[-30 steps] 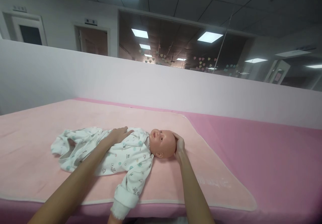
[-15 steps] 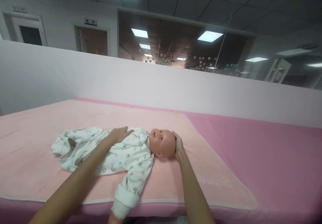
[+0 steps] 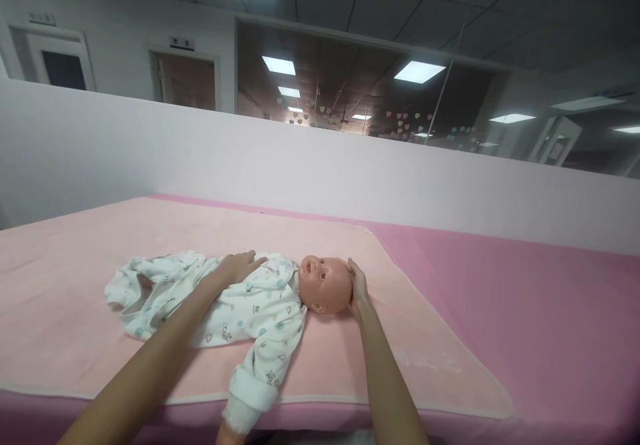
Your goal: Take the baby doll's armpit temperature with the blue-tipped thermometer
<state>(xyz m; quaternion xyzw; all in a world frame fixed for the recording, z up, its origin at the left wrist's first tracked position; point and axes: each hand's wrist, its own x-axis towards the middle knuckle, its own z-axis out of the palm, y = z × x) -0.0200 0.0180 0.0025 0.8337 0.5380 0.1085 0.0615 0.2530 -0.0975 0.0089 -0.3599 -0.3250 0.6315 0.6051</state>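
Observation:
A baby doll lies on its back on a light pink blanket [image 3: 75, 285], its bare head [image 3: 327, 285] to the right. It wears a white printed romper [image 3: 250, 311]. My left hand [image 3: 237, 267] rests flat on the doll's chest with the fingers stretched out. Cupped against the top of the doll's head is my right hand [image 3: 357, 288], its fingers curved round the crown. One sleeve with a ribbed cuff [image 3: 247, 398] hangs over the near edge of the blanket.
The blanket lies on a darker pink bed surface [image 3: 525, 325] that extends to the right. A low white partition wall [image 3: 320, 165] runs along the far side. Beyond it are a glass office wall and doors.
Almost nothing has changed. My right hand has shifted slightly on the doll's head; my left hand stays on the chest.

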